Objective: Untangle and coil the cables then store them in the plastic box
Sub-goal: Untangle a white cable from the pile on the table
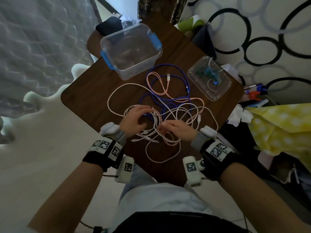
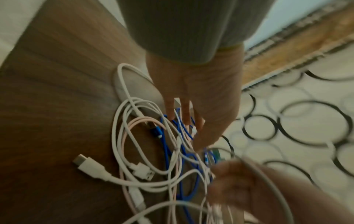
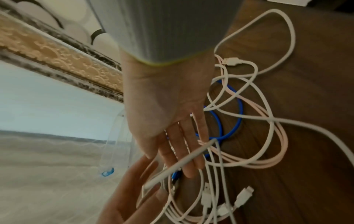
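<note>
A tangle of white (image 1: 117,88), pink (image 1: 165,93) and blue (image 1: 176,68) cables lies on the dark wooden table (image 1: 84,98). The clear plastic box (image 1: 121,31) with blue clips stands open behind it, with no cable inside. My left hand (image 1: 146,111) rests with straight fingers (image 2: 170,112) on the blue and white strands at the near left of the tangle. My right hand (image 1: 162,129) reaches in from the right. Its fingers (image 3: 191,159) are straight and a white cable (image 3: 172,166) lies across them. Several white plugs (image 2: 90,165) lie loose near both hands.
A smaller clear container (image 1: 193,71) holding blue bits sits at the table's right. A dark object (image 1: 109,26) lies behind the box. Tissues (image 1: 240,115), pens (image 1: 255,91) and a yellow dotted cloth (image 1: 277,128) crowd the right side. The table's front corner is near my body.
</note>
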Tool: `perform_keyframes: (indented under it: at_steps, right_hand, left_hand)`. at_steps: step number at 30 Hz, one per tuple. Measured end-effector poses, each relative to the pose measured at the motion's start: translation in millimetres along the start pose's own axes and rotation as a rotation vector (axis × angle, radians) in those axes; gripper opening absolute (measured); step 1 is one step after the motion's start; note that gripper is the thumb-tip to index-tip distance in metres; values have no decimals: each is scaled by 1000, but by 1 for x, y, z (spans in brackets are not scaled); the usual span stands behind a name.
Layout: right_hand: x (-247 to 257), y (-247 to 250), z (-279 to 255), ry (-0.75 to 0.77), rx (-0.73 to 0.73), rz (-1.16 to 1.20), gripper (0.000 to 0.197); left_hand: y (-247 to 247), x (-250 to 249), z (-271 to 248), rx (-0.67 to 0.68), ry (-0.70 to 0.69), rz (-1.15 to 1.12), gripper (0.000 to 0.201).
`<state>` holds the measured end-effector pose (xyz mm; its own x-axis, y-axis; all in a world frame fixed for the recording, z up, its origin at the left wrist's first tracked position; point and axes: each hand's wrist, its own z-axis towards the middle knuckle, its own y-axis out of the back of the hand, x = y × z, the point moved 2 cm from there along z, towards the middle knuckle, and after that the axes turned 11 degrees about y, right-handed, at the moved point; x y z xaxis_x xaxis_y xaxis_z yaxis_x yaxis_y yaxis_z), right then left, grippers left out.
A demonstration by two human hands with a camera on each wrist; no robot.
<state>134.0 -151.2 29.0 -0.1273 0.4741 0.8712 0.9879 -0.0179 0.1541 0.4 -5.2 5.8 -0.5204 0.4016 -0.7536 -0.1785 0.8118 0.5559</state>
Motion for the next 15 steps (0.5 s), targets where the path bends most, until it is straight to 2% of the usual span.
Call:
perform_keyframes:
  at_steps: [2,4,5,8,11,13,15]
  right_hand:
    - [3,5,3,29,-6,-72,28]
    - [9,12,1,50,-16,-114,25]
    - [12,18,-1,58,-23,-121,25]
    - [21,30,-11,90,-77,-61,27]
    - [30,48,-23,115,-134,-71,24]
    - [35,59,-29,137,-202,-181,18]
    - [43,67,-31,185,-360,-118,13]
  left_hand:
    - [-9,-8,1,89,-148,180,36]
    - [-9,-19,6,36,-162,156,21]
    - [-5,-26,9,-21,-105,58,22]
    - [18,-39,20,-171,185,-261,26]
    - [47,-53,33,-244,287,-476,28]
    - [61,-62,39,-252,279,-436,23]
    - [70,-71,40,-236,235,-275,19]
